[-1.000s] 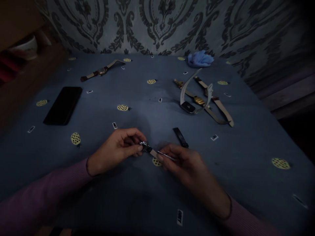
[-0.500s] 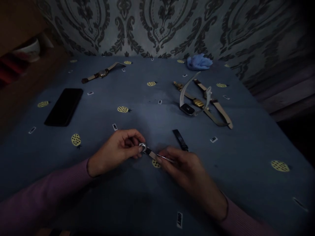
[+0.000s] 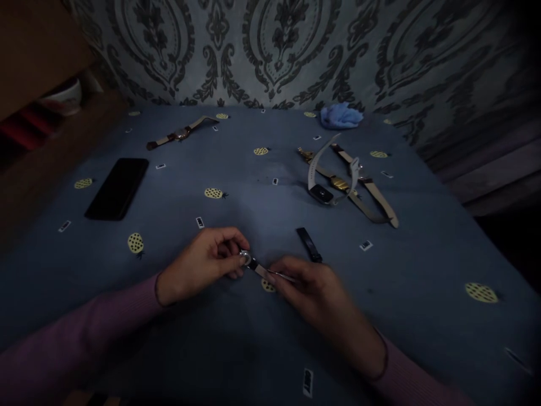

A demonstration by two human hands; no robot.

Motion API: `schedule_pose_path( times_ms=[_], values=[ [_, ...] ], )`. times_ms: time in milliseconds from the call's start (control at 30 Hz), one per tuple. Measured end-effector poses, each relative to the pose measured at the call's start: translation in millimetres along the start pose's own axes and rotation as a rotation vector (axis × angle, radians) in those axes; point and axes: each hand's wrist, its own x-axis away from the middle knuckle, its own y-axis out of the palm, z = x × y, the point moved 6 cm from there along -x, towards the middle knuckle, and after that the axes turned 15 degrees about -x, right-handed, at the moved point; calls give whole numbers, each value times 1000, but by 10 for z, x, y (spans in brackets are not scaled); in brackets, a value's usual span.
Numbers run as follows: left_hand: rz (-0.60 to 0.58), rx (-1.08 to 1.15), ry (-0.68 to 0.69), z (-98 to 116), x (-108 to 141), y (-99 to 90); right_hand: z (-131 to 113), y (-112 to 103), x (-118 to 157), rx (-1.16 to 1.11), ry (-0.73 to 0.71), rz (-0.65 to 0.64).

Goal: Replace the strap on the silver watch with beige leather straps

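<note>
My left hand (image 3: pixel 207 262) pinches the small silver case of a wristwatch (image 3: pixel 245 258) between thumb and fingers. From the case a short strap, dark near the case and beige on its inner face, runs down to the right. My right hand (image 3: pixel 313 287) is closed on a thin shiny metal tool (image 3: pixel 282 276), whose tip lies by the strap's end at my fingertips. Whether those fingers also grip the strap is hard to tell. Just beyond my right hand a separate black strap piece (image 3: pixel 309 245) lies on the cloth.
A phone (image 3: pixel 117 189) lies at left, and a brown-strapped watch (image 3: pixel 181 134) behind it. At right are a white-strapped smartwatch (image 3: pixel 321 194), a gold watch (image 3: pixel 339 182) and another watch with a beige-lined strap (image 3: pixel 381 204). A crumpled blue cloth (image 3: pixel 341 117) sits near the wall.
The view has tilted slightly, so the table's things appear a little lower. Both hands keep nearly the same hold on the watch and the tool.
</note>
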Motion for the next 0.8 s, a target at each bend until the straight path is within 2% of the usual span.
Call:
schedule_pose_path(
  times_ms=[267, 433, 800],
  values=[
    [-26, -68, 2, 17, 28, 11, -24, 5, -57, -58, 99, -26],
    [-15, -203, 82, 54, 45, -1, 11, 8, -62, -118, 151, -46],
    [21, -353, 176, 131, 76, 19, 25, 10, -71, -74, 82, -53]
  ],
)
